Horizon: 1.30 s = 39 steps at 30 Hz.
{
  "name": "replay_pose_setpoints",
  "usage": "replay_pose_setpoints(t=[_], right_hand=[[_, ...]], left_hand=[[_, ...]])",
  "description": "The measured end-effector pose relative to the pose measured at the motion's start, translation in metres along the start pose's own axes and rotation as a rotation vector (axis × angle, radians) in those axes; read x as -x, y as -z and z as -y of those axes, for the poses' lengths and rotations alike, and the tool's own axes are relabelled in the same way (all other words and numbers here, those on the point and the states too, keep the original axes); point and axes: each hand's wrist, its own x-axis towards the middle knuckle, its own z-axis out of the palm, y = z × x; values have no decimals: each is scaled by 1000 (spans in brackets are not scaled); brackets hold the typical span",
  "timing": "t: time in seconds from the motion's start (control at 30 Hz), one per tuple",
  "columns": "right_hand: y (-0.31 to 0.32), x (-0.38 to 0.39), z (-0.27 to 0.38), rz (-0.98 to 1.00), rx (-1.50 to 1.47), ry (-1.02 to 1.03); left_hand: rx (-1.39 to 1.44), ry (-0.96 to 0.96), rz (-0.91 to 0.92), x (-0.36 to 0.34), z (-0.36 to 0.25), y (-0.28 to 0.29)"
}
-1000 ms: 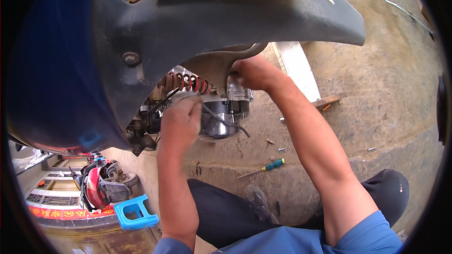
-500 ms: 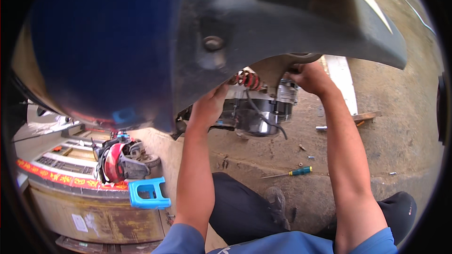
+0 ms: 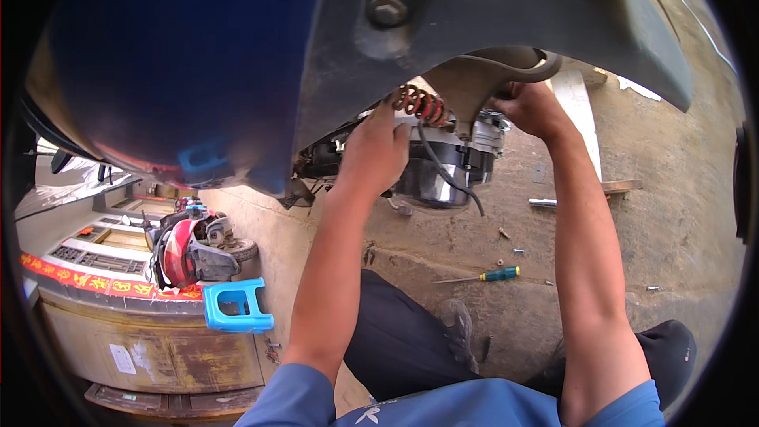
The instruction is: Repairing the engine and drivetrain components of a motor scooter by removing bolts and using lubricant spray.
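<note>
Above me hangs a large dark blue and grey vehicle body panel [image 3: 371, 55], with a recessed bolt in it. My left hand [image 3: 375, 150] reaches up under its lower edge, beside the upper end of a red coil-spring shock absorber [image 3: 427, 107]. The thumb stands apart, but the fingertips are hidden. At the curved grey-brown bracket [image 3: 466, 83], my right hand [image 3: 534, 107] has its fingers curled on something behind the bracket. Beneath the spring sits an engine unit [image 3: 431, 182] with a glossy black round cover. A black hose [image 3: 439, 166] hangs across it.
A green-handled screwdriver [image 3: 498, 274] and several small bolts lie on the concrete floor. Beyond my right arm are a metal socket [image 3: 542, 202], a piece of wood [image 3: 621, 187] and a white board [image 3: 577, 119]. A blue plastic stool [image 3: 237, 306] and a red scooter [image 3: 180, 257] stand left.
The panel, spring and bracket appear higher in view. My left hand has moved right and up along the panel edge, its thumb now showing. My right hand stays by the bracket.
</note>
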Motion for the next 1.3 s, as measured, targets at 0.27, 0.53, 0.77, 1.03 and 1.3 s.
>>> replay_pose_setpoints(t=[0.27,0.53,0.77,1.03,1.3], right_hand=[[-4,2,-1,61,57,25],[33,25,-19,47,-113,40],[19,44,3,-83,-169,-192],[18,46,4,-131,-648,-236],[8,52,0,-26,-735,-265]], left_hand=[[-288,-531,116,22,-66,-18],[-516,-790,38,-33,-107,-93],[-737,-537,131,-55,-119,-101],[-900,-379,566,-104,-164,-103],[-1137,-247,630,-103,-163,-95]])
